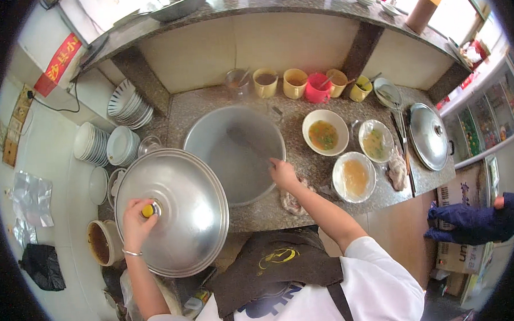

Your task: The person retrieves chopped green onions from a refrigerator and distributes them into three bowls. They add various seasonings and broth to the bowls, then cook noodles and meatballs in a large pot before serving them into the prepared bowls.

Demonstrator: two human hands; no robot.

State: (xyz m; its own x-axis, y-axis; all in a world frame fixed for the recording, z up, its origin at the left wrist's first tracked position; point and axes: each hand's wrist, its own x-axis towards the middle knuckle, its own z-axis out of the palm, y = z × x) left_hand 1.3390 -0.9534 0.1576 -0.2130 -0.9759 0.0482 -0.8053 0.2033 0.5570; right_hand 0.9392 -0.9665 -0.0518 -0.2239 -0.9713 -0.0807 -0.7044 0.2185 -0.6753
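Note:
My left hand (140, 221) grips the yellow knob of a large round metal lid (190, 206), which is held to the left of a big metal pot (235, 157). My right hand (283, 172) is at the pot's right rim, its fingers closed around the end of a long utensil (249, 139) that reaches into the pot; steam or cloudy liquid blurs its far part. To the right stand a bowl of soup with chopped greens (324, 132), a plastic-lined bowl with greens (373, 141) and a plastic-lined bowl of pale broth (354, 177).
Cups with spoons (294, 83) line the counter's back. Stacked plates (92, 144) and bowls (130, 106) stand at the left, near a brown-filled container (99, 242). A crumpled cloth (294, 202) lies beside the pot. A lidded pan (430, 136) is at the right; another person (474, 222) is beyond.

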